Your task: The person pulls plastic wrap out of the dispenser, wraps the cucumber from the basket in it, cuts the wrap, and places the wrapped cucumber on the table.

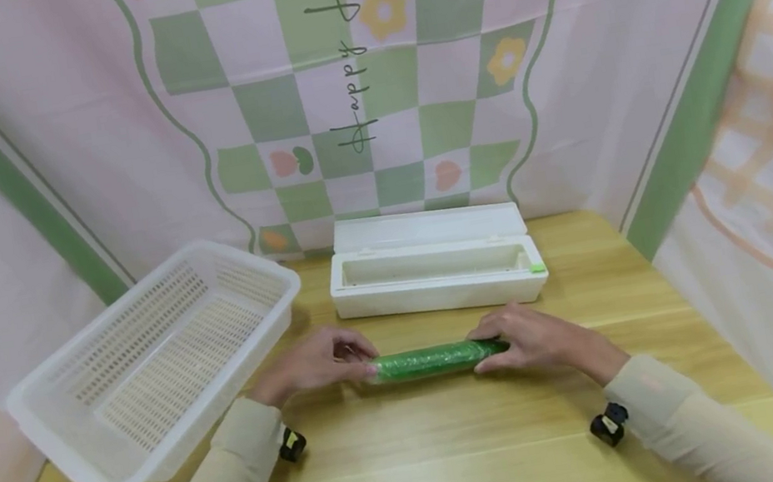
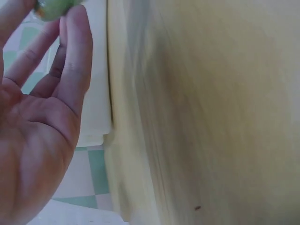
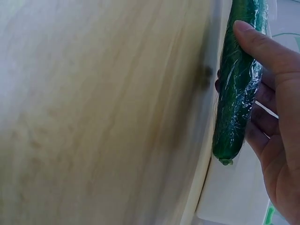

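Observation:
A green cucumber (image 1: 424, 362) in shiny clear film lies level between my two hands, in front of the white box. My left hand (image 1: 322, 361) pinches its left end between thumb and fingers; in the left wrist view only that tip of the cucumber (image 2: 54, 7) shows at the top edge. With thumb on one side and fingers on the other, my right hand (image 1: 527, 341) grips the right end. The right wrist view shows the film wrinkled over the cucumber (image 3: 239, 89), its stem end pointing down past the hand (image 3: 281, 122).
A long white box (image 1: 441, 295) with its lid raised stands behind the hands, a green tab (image 1: 537, 268) at its right corner. To the left, a white perforated basket (image 1: 168, 444) rests on the wooden table (image 1: 453, 466). A patterned cloth (image 1: 326, 99) hangs behind.

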Action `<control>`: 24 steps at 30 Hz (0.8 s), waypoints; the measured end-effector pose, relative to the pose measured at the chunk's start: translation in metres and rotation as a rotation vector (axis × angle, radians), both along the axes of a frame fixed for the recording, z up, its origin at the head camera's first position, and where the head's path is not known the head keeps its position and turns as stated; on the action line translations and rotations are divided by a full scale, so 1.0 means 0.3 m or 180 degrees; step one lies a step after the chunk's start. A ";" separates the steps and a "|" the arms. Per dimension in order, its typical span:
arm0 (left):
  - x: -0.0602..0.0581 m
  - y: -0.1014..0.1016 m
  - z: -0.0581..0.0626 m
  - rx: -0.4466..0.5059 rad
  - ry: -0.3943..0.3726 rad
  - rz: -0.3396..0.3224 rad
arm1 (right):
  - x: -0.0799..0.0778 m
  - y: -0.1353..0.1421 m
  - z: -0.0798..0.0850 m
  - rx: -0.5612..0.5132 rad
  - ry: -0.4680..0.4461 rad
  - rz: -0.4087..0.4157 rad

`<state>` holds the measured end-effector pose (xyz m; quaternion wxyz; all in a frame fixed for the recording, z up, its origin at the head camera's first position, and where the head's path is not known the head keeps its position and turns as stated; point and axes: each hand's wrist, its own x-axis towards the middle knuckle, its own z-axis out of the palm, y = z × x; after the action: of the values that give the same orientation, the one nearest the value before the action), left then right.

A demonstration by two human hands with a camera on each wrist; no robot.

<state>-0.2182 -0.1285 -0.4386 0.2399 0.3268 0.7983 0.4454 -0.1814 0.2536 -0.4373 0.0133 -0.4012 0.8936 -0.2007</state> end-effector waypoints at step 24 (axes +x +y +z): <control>0.087 0.097 0.010 -0.1405 0.1755 0.0074 | 0.029 -0.060 0.015 0.0451 0.0209 -0.0362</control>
<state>-0.1920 -0.0994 -0.4356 0.0751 0.3659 0.9138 0.1598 -0.1726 0.2357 -0.4328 0.0009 -0.3542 0.9269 -0.1242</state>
